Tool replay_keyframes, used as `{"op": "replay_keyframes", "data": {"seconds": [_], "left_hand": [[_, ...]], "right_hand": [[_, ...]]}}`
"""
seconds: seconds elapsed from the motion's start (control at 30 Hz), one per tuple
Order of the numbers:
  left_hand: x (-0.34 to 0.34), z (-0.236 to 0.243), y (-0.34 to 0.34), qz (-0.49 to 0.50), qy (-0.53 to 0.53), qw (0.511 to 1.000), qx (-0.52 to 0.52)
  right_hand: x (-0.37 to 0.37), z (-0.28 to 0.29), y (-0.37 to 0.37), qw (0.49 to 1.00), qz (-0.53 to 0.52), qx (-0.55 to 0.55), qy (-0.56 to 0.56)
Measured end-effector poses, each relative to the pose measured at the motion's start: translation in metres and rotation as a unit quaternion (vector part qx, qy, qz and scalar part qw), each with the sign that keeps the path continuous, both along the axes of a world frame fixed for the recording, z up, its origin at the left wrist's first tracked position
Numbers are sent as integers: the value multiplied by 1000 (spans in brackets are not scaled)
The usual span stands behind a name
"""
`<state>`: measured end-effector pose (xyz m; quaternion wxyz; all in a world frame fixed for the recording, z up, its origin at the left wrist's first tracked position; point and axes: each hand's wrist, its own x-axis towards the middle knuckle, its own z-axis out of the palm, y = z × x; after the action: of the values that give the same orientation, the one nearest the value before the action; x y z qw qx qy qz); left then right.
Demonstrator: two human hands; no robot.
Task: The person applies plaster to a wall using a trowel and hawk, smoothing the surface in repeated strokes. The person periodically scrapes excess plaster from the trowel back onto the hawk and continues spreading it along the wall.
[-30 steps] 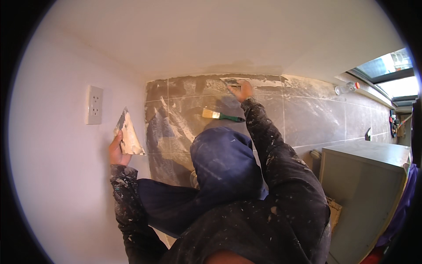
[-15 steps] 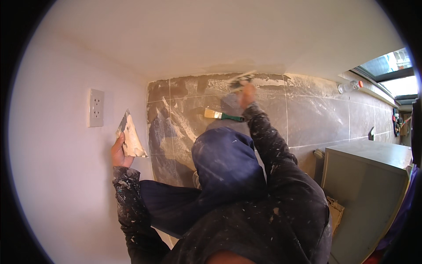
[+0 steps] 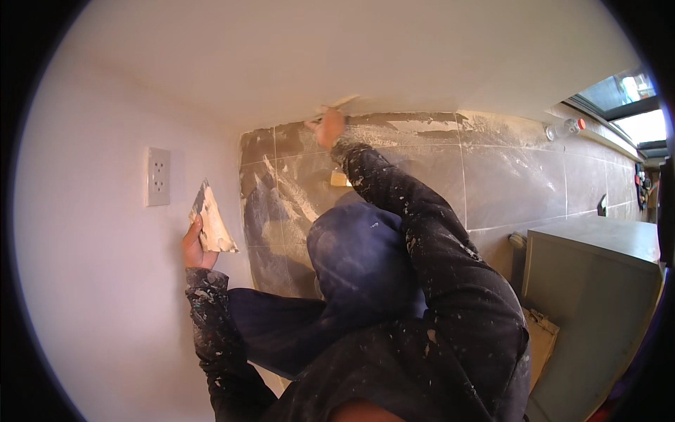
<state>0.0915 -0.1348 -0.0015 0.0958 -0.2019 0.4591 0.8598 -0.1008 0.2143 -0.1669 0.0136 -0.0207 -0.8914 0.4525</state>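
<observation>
My left hand (image 3: 195, 247), beside the white side wall, is closed round a triangular putty knife (image 3: 204, 193) with cream putty (image 3: 218, 228) heaped on its face. At the foot of the far white wall (image 3: 281, 56), my right hand (image 3: 329, 128) grips a scraper (image 3: 344, 103). The thin edge of that tool lies near the line where wall meets grey tiles; its handle is mostly hidden and blurred. Below my right wrist, the pale bristles of a paintbrush (image 3: 340, 180) show, the remainder covered by my sleeve.
Grey tiles (image 3: 513, 183) smeared with putty stretch along the wall. A white socket plate (image 3: 159, 176) is on the left wall. To the right stand a grey cabinet (image 3: 598, 302) and a clear bottle with a red cap (image 3: 564, 129), near a window (image 3: 619, 105).
My right hand has swept left along the wall's foot with the scraper, and its forearm now covers the paintbrush's green handle. My left hand keeps its place with the putty knife.
</observation>
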Motion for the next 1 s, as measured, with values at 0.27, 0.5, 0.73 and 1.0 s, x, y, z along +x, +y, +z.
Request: {"op": "replay_keyframes", "data": {"seconds": [0.27, 0.5, 0.73, 1.0], "left_hand": [[0, 8, 14, -3, 25, 999, 30], [-2, 25, 39, -31, 43, 997, 48], [-4, 74, 71, -22, 49, 995, 89], [-2, 98, 81, -32, 124, 991, 36]], "right_hand": [[99, 33, 11, 813, 21, -552, -184], [153, 11, 128, 976, 23, -210, 55], [135, 208, 86, 942, 243, -52, 223], [96, 340, -2, 726, 512, 191, 418]]}}
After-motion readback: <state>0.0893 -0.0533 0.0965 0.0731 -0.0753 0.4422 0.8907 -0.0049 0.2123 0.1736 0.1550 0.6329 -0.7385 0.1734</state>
